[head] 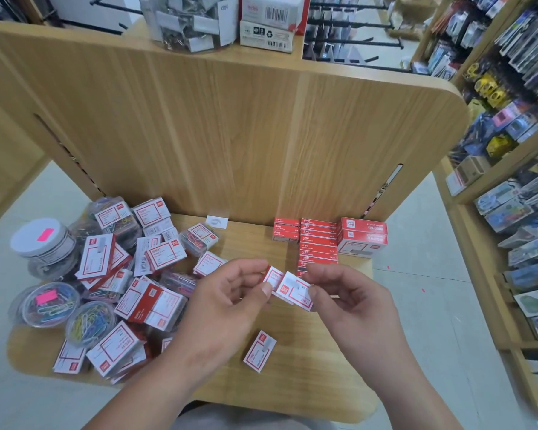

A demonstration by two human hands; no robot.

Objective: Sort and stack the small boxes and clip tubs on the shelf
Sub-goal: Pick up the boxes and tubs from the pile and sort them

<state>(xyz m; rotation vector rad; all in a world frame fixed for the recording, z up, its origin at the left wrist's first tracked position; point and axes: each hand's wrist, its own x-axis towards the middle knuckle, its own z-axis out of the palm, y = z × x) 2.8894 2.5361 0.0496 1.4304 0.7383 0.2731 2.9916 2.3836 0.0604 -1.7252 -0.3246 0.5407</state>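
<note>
Above the wooden shelf (292,383), my left hand (227,293) pinches one small red-and-white box (273,277). Right beside it, touching, my right hand (348,293) pinches a second small box (295,291). Another small box (259,351) lies flat on the shelf below my hands. A jumbled pile of white-and-red boxes (149,302) and round clear tubs of coloured clips (89,322) covers the left part of the shelf. At the back right stand sorted rows of red boxes (318,240) and two larger red-and-white boxes (362,238).
A tall wooden back panel (230,135) rises behind the shelf. A capped jar (42,243) stands at the far left. A small white label (217,221) lies by the panel. Store shelving with packaged goods (510,181) lines the right. Boxes and a clip jar (193,23) sit on top.
</note>
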